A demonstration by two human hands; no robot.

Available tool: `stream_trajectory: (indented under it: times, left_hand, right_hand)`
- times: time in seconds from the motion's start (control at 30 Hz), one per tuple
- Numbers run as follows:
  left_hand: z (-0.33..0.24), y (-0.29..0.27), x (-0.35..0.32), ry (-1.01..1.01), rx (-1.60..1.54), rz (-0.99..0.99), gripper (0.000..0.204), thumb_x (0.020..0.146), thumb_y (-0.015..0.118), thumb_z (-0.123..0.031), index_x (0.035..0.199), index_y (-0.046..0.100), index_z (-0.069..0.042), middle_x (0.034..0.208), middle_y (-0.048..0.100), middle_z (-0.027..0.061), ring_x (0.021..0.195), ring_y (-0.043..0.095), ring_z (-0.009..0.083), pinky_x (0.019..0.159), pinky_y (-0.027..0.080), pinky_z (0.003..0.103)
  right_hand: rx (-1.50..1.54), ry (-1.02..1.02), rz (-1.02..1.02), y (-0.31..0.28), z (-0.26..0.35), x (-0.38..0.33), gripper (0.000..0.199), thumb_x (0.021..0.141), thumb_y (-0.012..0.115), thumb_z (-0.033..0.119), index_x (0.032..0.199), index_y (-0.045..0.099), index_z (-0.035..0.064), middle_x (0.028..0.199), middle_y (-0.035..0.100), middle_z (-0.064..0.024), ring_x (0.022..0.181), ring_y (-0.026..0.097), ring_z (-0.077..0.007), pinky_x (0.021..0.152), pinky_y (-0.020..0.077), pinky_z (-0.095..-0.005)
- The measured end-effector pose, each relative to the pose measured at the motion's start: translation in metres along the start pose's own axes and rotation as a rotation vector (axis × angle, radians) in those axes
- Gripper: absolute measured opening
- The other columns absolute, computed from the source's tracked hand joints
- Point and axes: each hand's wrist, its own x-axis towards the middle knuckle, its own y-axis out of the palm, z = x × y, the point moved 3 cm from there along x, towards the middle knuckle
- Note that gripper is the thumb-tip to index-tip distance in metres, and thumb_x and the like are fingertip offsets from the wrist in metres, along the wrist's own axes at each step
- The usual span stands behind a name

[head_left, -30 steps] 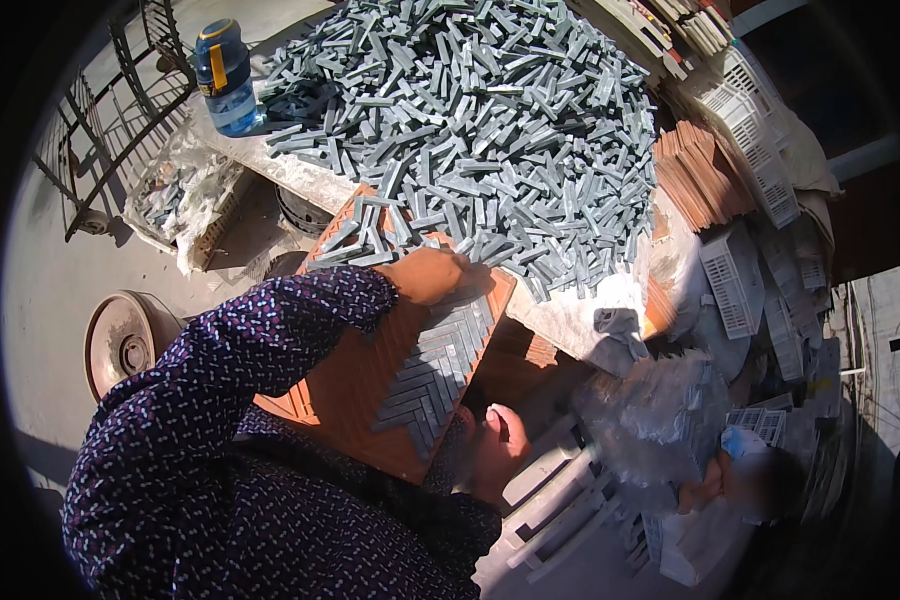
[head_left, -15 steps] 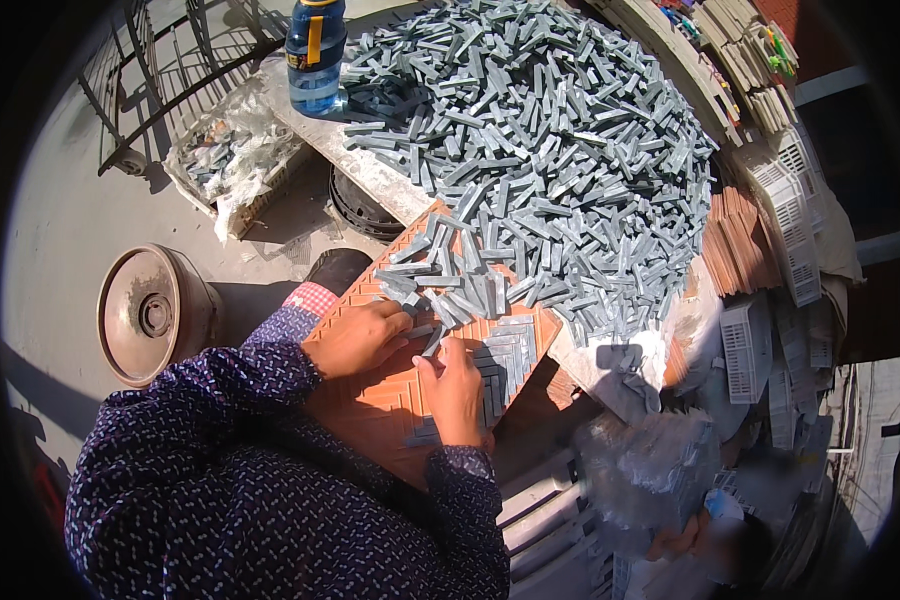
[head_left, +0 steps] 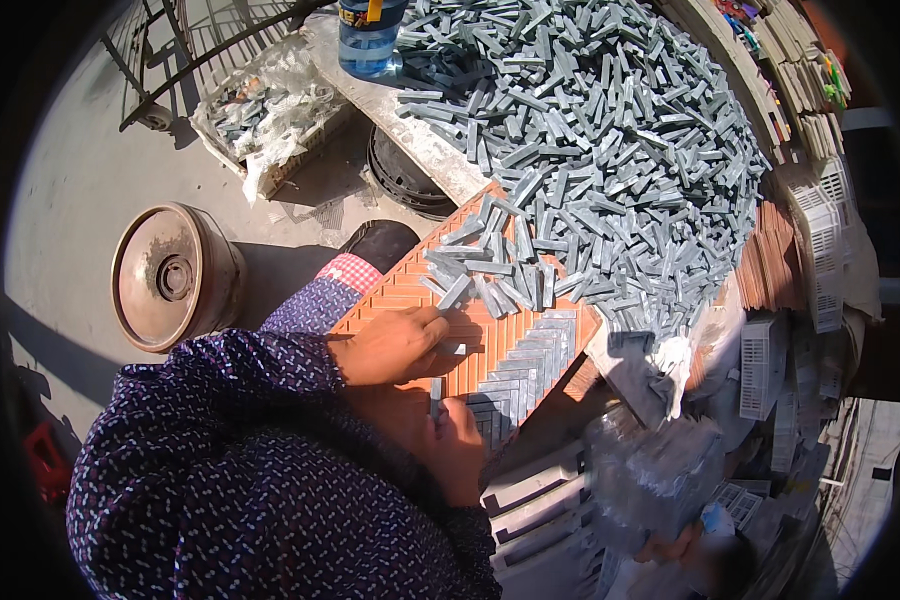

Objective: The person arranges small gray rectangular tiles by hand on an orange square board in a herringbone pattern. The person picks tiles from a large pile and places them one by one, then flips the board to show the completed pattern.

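Note:
An orange grooved mould tray (head_left: pixel 370 318) lies tilted before me, with a herringbone pattern of grey stone strips (head_left: pixel 530 365) set in its right part. Loose strips (head_left: pixel 485 265) lie on its far end. Over the left part of the tray, my left hand (head_left: pixel 395 345) has its fingers curled, and the end of a grey strip (head_left: pixel 457 349) shows at their tips. Nearer to me, my right hand (head_left: pixel 455 450) is closed on another strip (head_left: pixel 436 392), which stands up past its thumb and fingers. Shadow darkens the right hand and partly hides its grip.
A large heap of grey strips (head_left: pixel 610 150) covers the table beyond the tray. A blue bottle (head_left: pixel 368 45) stands at its left edge. On the floor are a round brown container (head_left: pixel 175 278) and a crate of scraps (head_left: pixel 270 110). Stacked orange trays (head_left: pixel 770 260) and white crates (head_left: pixel 760 368) stand right.
The whole view has shifted, so the table sits farther right and higher. My right hand has drawn toward me and left over the tray, away from the laid strips.

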Motion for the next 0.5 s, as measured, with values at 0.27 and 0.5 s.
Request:
stream_trajectory:
  times: [0.27,0.5]
  left_hand:
    - [-0.007,0.002,-0.047,-0.014,-0.099,0.129,0.026,0.08,0.061,-0.02,0.098,0.055,-0.001,0.097,0.059,0.0154,0.086,0.061,0.0341,0.071,0.051,0.041]
    - [-0.003,0.01,-0.059,-0.012,-0.024,0.167,0.026,0.081,0.06,-0.017,0.101,0.055,-0.001,0.103,0.059,0.0154,0.089,0.061,0.0328,0.074,0.052,0.041]
  right_hand:
    - [0.127,-0.012,0.023,-0.006,0.013,0.015,0.034,0.076,0.067,0.011,0.107,0.056,0.0031,0.092,0.058,-0.0155,0.084,0.059,-0.0349,0.071,0.0496,-0.0407]
    - [0.102,-0.044,0.056,0.002,0.003,0.01,0.036,0.076,0.065,0.011,0.11,0.057,0.0022,0.094,0.058,-0.0166,0.085,0.059,-0.0355,0.073,0.0494,-0.0408]
